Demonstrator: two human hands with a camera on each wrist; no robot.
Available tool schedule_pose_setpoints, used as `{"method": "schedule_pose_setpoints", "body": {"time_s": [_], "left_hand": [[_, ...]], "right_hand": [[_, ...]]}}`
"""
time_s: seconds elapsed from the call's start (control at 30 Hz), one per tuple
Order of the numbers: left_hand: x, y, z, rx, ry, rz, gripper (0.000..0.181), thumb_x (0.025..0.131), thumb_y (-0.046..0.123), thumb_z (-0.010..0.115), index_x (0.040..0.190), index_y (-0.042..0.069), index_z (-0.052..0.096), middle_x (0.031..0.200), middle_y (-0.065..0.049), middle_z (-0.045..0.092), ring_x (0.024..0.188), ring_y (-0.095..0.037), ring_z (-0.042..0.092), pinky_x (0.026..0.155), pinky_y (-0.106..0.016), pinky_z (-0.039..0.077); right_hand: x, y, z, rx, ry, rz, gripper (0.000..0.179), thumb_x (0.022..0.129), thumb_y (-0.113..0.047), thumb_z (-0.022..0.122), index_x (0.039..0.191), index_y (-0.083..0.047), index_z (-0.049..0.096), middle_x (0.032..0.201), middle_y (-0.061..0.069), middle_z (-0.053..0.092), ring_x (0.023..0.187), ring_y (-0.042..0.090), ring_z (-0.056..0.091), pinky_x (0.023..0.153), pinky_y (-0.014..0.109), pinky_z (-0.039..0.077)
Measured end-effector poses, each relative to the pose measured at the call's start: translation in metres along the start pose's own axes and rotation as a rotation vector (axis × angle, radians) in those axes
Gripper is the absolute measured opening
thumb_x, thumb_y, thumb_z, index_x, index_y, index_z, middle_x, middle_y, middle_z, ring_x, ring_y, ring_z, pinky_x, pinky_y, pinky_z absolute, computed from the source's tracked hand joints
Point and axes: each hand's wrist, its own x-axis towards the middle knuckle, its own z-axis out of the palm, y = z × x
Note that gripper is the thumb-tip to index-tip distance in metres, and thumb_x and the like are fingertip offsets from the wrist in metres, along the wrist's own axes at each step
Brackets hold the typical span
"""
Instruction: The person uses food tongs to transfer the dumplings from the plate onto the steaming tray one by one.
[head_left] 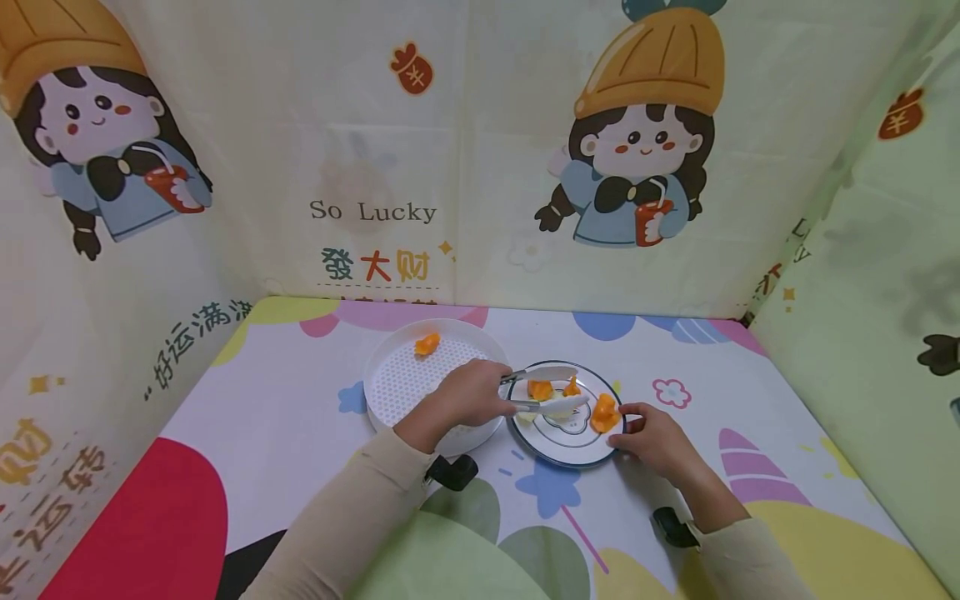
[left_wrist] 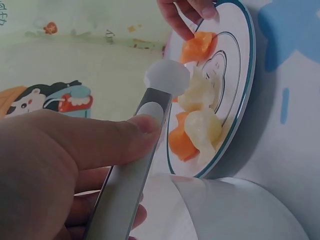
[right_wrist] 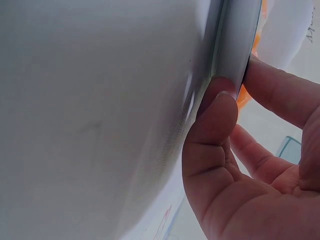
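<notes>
My left hand (head_left: 468, 393) grips a pair of metal tongs (head_left: 551, 407) with pale tips. Their arms stand apart above a white plate (head_left: 573, 455) with a dark blue rim. On the plate lie orange dumpling-like pieces (head_left: 604, 414) and pale yellowish ones (left_wrist: 202, 130); whether the tongs touch any of them I cannot tell. The right hand (head_left: 660, 442) pinches the plate's right rim between thumb and fingers. In the right wrist view, the plate (right_wrist: 239, 45) is seen edge-on, tilted by the camera.
Left of the plate stands a round white perforated tray (head_left: 390, 383) with a single orange piece (head_left: 427, 344) near its back. A patterned cloth (head_left: 285, 400) covers the table. Printed fabric walls (head_left: 480, 167) close off the back and both sides.
</notes>
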Motion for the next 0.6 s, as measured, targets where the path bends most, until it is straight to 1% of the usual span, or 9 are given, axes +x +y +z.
{"method": "schedule_pose_setpoints", "body": {"time_s": [0.2, 0.3, 0.43, 0.6], "left_hand": [[0.0027, 0.0048, -0.001, -0.017, -0.005, -0.011, 0.058, 0.086, 0.028, 0.08, 0.138, 0.011, 0.061, 0.123, -0.005, 0.066, 0.094, -0.019, 0.056, 0.072, -0.028, 0.055], [0.0036, 0.006, -0.0014, -0.014, -0.01, -0.011, 0.056, 0.087, 0.027, 0.079, 0.138, 0.011, 0.062, 0.122, -0.006, 0.066, 0.093, -0.02, 0.056, 0.071, -0.028, 0.055], [0.0039, 0.006, -0.0018, -0.004, -0.008, -0.005, 0.053, 0.09, 0.026, 0.076, 0.138, 0.011, 0.062, 0.123, -0.005, 0.066, 0.093, -0.019, 0.056, 0.074, -0.028, 0.054], [0.0034, 0.0052, -0.0017, -0.016, -0.005, 0.014, 0.046, 0.092, 0.025, 0.073, 0.135, 0.011, 0.064, 0.12, -0.005, 0.066, 0.094, -0.019, 0.056, 0.075, -0.029, 0.052]], "right_hand": [[-0.0003, 0.0, 0.0, -0.004, -0.003, -0.005, 0.065, 0.087, -0.018, 0.079, 0.14, 0.002, 0.048, 0.1, 0.015, 0.056, 0.087, 0.026, 0.05, 0.07, 0.031, 0.05], [-0.0005, -0.0001, 0.0001, -0.001, -0.004, -0.004, 0.065, 0.087, -0.019, 0.079, 0.14, 0.002, 0.048, 0.1, 0.015, 0.056, 0.087, 0.026, 0.05, 0.07, 0.031, 0.05], [-0.0007, -0.0001, 0.0001, -0.003, -0.002, -0.007, 0.065, 0.087, -0.019, 0.079, 0.14, 0.002, 0.048, 0.1, 0.015, 0.056, 0.087, 0.026, 0.05, 0.07, 0.031, 0.05], [-0.0009, -0.0003, -0.0001, -0.007, -0.005, -0.011, 0.065, 0.087, -0.019, 0.079, 0.14, 0.002, 0.048, 0.1, 0.014, 0.056, 0.087, 0.026, 0.05, 0.07, 0.031, 0.05]]}}
